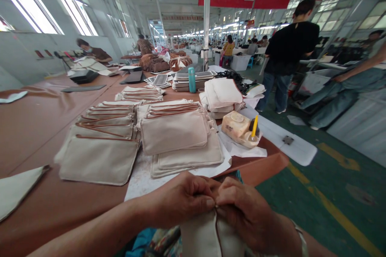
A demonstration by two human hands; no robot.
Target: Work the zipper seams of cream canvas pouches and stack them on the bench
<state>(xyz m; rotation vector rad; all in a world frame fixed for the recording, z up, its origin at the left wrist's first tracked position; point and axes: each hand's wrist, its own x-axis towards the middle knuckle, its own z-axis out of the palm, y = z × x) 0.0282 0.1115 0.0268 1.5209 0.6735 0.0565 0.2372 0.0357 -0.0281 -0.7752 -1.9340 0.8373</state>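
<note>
Close to my body, a cream fabric piece (200, 235) with a brown edge line hangs below both hands. My left hand (183, 196) pinches its top edge between thumb and fingers. Touching it on the right, my right hand (244, 209) pinches the same edge, fingers curled. Beyond them on the brown-covered table (27, 136) lie overlapping cream pouches (98, 160) with brown edging at the left, and another pile of cream pouches (175, 130) at the centre.
A yellowed container (237, 126) with a yellow-handled tool (255, 126) stands right of the piles. Behind are stacked cream pieces (223, 94) and a teal bottle (191, 79). A person in black (289, 48) stands at the right; a bare forearm shows at the right edge.
</note>
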